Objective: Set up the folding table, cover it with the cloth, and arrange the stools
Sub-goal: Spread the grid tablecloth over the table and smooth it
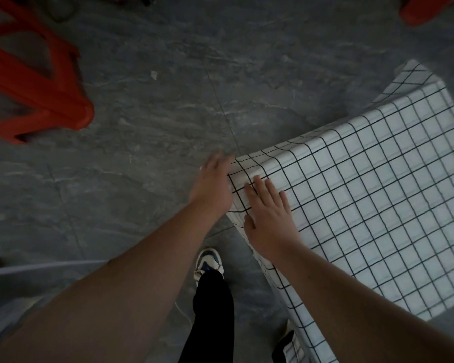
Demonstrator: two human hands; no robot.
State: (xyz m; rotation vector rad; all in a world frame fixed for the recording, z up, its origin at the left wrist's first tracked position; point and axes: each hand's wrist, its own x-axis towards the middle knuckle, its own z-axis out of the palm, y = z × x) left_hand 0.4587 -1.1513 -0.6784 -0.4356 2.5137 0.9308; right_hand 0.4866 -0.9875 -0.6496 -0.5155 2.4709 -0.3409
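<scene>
Right hand [269,221] flat, open on cloth [378,195] corner, left hand [215,184] open at draped edge; bare floor [147,121] toward red stool [34,93].

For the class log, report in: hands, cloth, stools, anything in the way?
Right hand flat on checked cloth, left hand open at its corner. Cloth covers the tabletop. Red stool on its side, unplaced. Nothing in the way.

The cloth [364,192] hides the table entirely — both red stools [34,82] (blurred) run off-frame.
</scene>
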